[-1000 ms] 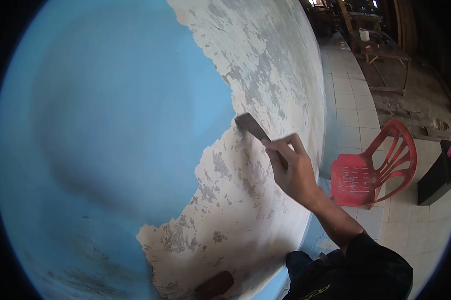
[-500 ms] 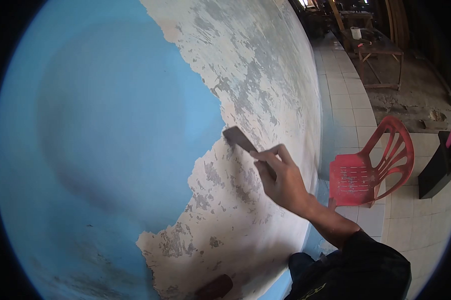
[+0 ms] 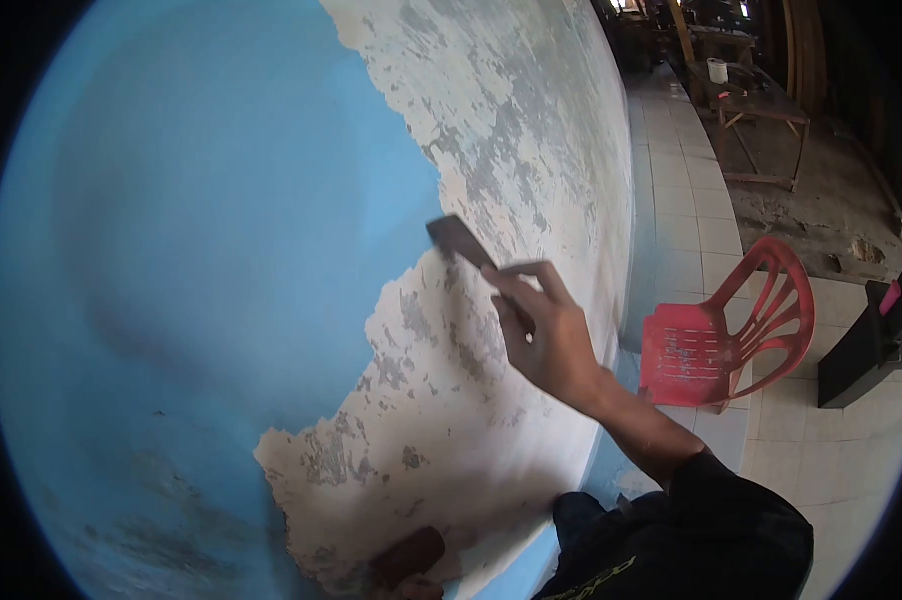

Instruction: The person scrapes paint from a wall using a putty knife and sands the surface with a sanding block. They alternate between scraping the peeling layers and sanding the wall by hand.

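My right hand [image 3: 551, 335] is closed around a flat scraper [image 3: 463, 243]. The blade lies at the jagged border between the blue paint [image 3: 241, 230] and the bare, patchy plaster [image 3: 441, 350] of the wall; whether it touches cannot be told. At the bottom edge, a few fingertips of my left hand [image 3: 420, 589] show beneath a dark reddish-brown flat piece [image 3: 409, 556], which they grip. The rest of that hand is out of frame.
A red plastic chair [image 3: 686, 350] stands on the tiled floor [image 3: 686, 180] to the right of the wall. Beyond it are a black stand [image 3: 861, 355] and a wooden table [image 3: 761, 98] with a white container [image 3: 717, 70].
My right hand and the scraper have moved up and left, onto the edge of the blue paint. The brown flat piece has risen slightly, and left-hand fingertips now show. The view has shifted a little.
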Action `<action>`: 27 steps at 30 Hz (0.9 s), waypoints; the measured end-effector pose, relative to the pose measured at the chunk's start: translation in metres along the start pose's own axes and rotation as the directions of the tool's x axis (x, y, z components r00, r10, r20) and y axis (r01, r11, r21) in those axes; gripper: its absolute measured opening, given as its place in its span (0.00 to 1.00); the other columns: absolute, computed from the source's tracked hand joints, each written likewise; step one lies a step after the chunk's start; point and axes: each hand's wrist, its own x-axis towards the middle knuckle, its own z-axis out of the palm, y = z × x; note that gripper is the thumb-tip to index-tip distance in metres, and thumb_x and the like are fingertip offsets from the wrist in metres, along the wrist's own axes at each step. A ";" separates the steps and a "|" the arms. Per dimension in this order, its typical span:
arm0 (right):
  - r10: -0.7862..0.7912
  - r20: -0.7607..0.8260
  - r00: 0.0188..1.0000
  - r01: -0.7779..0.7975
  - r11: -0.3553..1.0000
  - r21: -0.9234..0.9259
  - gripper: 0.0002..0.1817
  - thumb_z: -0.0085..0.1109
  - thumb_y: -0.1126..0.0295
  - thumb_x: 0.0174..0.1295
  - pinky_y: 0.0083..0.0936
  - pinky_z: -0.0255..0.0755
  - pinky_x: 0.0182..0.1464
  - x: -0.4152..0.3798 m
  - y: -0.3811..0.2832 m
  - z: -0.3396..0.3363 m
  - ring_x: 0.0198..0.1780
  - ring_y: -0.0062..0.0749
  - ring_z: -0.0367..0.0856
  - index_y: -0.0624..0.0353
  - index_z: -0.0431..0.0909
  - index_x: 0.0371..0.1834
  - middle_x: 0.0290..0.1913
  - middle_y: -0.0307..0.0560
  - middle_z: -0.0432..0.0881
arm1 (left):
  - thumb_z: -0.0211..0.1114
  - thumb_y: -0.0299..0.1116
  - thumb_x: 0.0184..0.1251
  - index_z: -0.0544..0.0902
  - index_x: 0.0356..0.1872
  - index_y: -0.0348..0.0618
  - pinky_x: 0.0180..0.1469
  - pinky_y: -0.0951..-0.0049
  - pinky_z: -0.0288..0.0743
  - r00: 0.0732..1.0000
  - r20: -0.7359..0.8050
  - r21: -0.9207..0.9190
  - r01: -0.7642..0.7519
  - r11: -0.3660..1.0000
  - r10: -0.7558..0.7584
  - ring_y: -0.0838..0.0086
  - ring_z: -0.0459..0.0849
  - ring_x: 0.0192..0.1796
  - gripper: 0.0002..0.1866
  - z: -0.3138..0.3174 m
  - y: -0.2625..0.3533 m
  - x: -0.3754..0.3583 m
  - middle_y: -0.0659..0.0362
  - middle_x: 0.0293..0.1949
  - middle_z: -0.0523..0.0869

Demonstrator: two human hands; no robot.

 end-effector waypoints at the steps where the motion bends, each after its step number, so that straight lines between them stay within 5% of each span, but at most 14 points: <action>1: 0.005 -0.007 1.000 -0.004 0.999 0.035 0.20 0.59 0.83 0.63 0.35 0.80 0.30 0.004 -0.001 0.000 0.31 0.43 0.86 0.61 0.80 0.59 0.51 0.51 0.80 | 0.57 0.34 0.72 0.72 0.07 0.44 0.27 0.60 0.78 1.000 -0.003 -0.006 -0.009 1.000 0.009 0.73 0.64 0.10 0.27 0.001 0.000 0.000 0.61 0.06 0.67; 8: -0.079 -0.063 0.995 0.082 0.995 0.049 0.19 0.59 0.83 0.62 0.35 0.80 0.31 0.001 0.000 0.006 0.31 0.46 0.86 0.59 0.81 0.57 0.50 0.50 0.81 | 0.56 0.30 0.69 0.76 0.09 0.43 0.35 0.58 0.83 0.998 -0.028 -0.108 -0.060 0.992 0.057 0.70 0.70 0.11 0.23 0.007 0.002 0.014 0.60 0.07 0.71; 11: -0.030 -0.029 0.999 0.031 0.999 0.032 0.19 0.60 0.83 0.61 0.35 0.81 0.31 -0.003 -0.008 0.002 0.31 0.48 0.86 0.58 0.81 0.56 0.49 0.50 0.82 | 0.56 0.30 0.67 0.77 0.09 0.43 0.36 0.59 0.83 0.998 0.049 0.015 -0.026 1.000 0.026 0.70 0.71 0.11 0.22 -0.003 -0.002 0.003 0.60 0.07 0.72; 20: -0.076 -0.091 0.993 0.073 0.997 -0.036 0.19 0.61 0.81 0.61 0.36 0.79 0.28 0.000 -0.008 0.007 0.28 0.47 0.84 0.57 0.82 0.57 0.48 0.47 0.81 | 0.56 0.31 0.69 0.75 0.08 0.44 0.31 0.61 0.78 0.991 0.135 -0.010 0.020 1.000 -0.018 0.71 0.66 0.10 0.24 -0.017 -0.006 -0.009 0.61 0.07 0.70; 27: -0.041 -0.032 0.999 0.043 0.998 0.044 0.18 0.62 0.81 0.62 0.34 0.80 0.29 -0.018 -0.010 -0.001 0.29 0.44 0.85 0.58 0.82 0.55 0.46 0.46 0.82 | 0.56 0.32 0.71 0.76 0.09 0.44 0.31 0.62 0.77 0.990 -0.086 -0.110 -0.118 0.987 0.109 0.71 0.63 0.09 0.24 0.007 -0.009 0.001 0.61 0.06 0.69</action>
